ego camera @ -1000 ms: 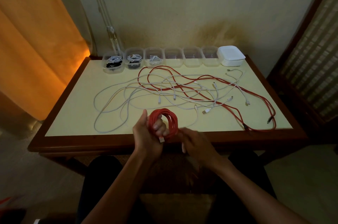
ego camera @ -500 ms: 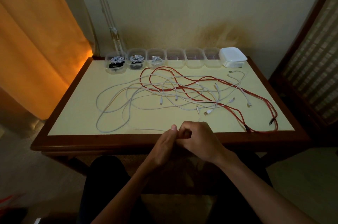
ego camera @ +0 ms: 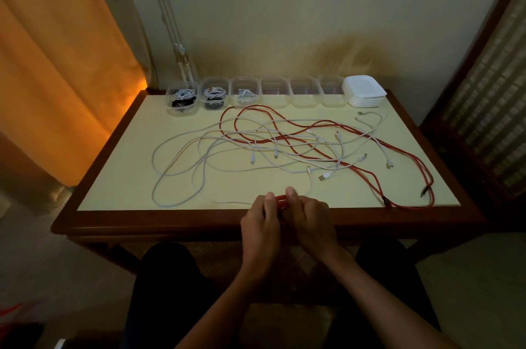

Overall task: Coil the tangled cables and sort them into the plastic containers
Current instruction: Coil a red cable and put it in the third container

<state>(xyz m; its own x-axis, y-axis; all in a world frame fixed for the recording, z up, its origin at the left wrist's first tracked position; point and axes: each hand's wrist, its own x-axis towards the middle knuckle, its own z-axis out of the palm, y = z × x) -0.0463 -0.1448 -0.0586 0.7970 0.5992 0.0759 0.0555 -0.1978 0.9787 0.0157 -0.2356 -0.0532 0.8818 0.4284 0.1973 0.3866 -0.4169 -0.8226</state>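
My left hand [ego camera: 263,223] and my right hand [ego camera: 308,219] are pressed together at the table's front edge, both gripping a coiled red cable [ego camera: 281,202]; only a sliver of it shows between the fingers. Spread over the yellow tabletop [ego camera: 119,177] lies a tangle of white cables [ego camera: 199,155] and long red cables [ego camera: 398,155]. Along the back edge stands a row of clear plastic containers: the three on the left [ego camera: 182,100] hold coiled cables, the three on the right [ego camera: 303,93] look empty.
A stack of white lids [ego camera: 364,91] sits at the back right, beside the containers. A dark wooden chair [ego camera: 484,86] stands to the right of the table, an orange curtain [ego camera: 57,63] to the left. My dark-clad legs are under the front edge.
The red coil, held up open in my left hand a second ago, is now squeezed between both hands. The hands closed together and shifted slightly forward over the table's edge.
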